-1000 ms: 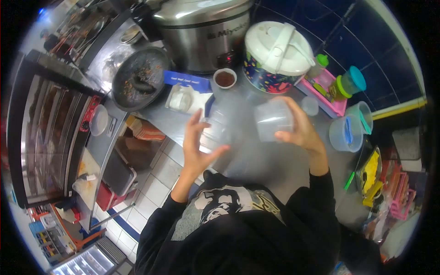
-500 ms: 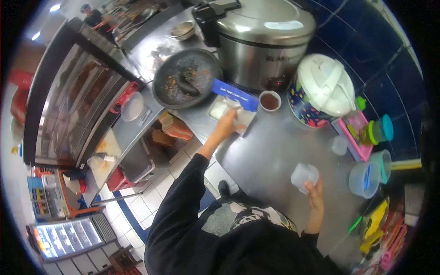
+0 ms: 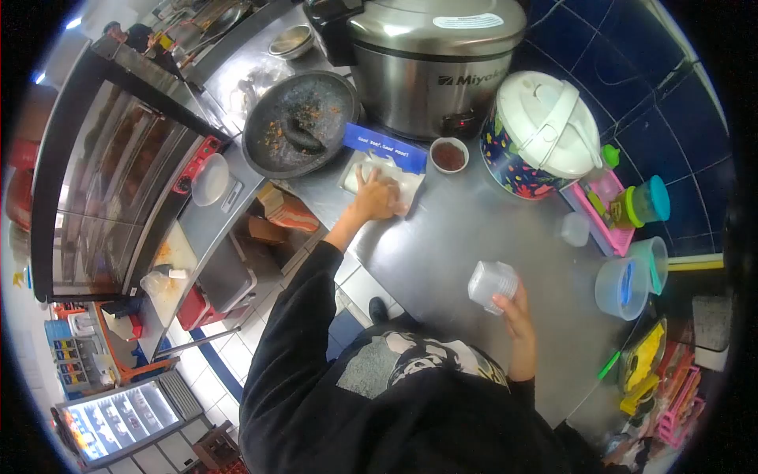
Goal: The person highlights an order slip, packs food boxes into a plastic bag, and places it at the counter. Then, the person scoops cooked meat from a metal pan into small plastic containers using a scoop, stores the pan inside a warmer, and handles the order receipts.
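My left hand (image 3: 377,196) reaches into an open paper box (image 3: 407,183) with a blue lid flap, its fingers spread over a white wrapped item (image 3: 359,177) inside. The fingers rest on or just above that item; exact contact is unclear. In my right hand (image 3: 515,310) is a stack of clear plastic cups (image 3: 491,286), held over the steel counter. A small cup of dark red contents (image 3: 449,155) stands right of the blue flap.
A stone mortar (image 3: 276,150) with a pestle sits left of the box. Behind stand a large steel cooker (image 3: 418,87) and a floral container with a white lid (image 3: 545,126). Clear tubs (image 3: 620,288) and a pink tray (image 3: 604,229) are at the right. Another person (image 3: 142,38) is at the far left.
My left hand has gone from beside the cups to the paper box, and its fingers have spread over the wrapped item. My right hand still holds the cups. The camera view has shifted.
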Tool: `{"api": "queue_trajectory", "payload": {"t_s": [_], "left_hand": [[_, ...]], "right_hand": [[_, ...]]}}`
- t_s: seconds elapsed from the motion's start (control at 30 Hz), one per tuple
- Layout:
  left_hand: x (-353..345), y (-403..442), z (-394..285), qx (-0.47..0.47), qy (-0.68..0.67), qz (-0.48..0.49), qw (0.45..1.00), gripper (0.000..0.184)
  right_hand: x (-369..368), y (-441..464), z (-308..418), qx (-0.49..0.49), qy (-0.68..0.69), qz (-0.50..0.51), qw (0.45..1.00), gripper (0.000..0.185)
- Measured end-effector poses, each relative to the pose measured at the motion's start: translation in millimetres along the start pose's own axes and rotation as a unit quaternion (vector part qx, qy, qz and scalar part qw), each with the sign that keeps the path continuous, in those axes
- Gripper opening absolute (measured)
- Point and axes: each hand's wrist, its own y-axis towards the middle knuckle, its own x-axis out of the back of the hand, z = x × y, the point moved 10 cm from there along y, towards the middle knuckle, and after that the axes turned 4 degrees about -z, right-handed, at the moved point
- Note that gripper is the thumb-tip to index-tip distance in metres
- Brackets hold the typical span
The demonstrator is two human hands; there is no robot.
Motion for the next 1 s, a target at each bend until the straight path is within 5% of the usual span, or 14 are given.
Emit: {"api": "queue_trajectory", "payload": {"t_s": [0.1,0.23,0.33,0.43,0.47,0.5,0.57,0.63,0.73,1.0], "left_hand": [[-6,-3,-1,-0.022,-0.037,-0.018,0.999,0.05],[14,-12,-2,-0.067,-0.109,-0.17,0.977,0.037],[25,-13,-8,-0.071,-0.125,-0.199,0.969,0.029],[68,-40,-35,-0.033,-0.065,-0.326,0.943,0.033],[74,-53,-47,-0.016,-0.141,-0.328,0.934,0.039],[80,-65,-59,0.001,-0.216,-0.328,0.92,0.045],[76,-72,-138,-0.167,-0.416,-0.147,0.882,0.068],[57,-96,-203,-0.252,-0.383,-0.085,0.885,0.085],[25,-100,-232,-0.197,-0.489,0.028,0.849,0.094],[-23,-99,-222,-0.164,-0.517,-0.023,0.84,0.093]], "right_hand": [[-16,10,-17,-0.024,0.026,0.01,0.999,0.073],[-35,30,-26,-0.025,0.047,0.051,0.997,0.072],[-38,39,-22,-0.014,-0.002,0.037,0.999,0.068],[-26,50,-21,0.004,-0.039,0.0,0.999,0.07],[-18,53,-14,0.073,-0.137,-0.02,0.988,0.073],[-13,51,-4,0.138,-0.233,-0.038,0.962,0.075],[-23,39,9,0.141,-0.28,-0.007,0.95,0.077],[-34,26,10,0.142,-0.325,0.026,0.935,0.078],[-36,11,-2,0.161,-0.356,0.048,0.919,0.077],[10,1,3,0.117,-0.235,0.017,0.965,0.076]]}}
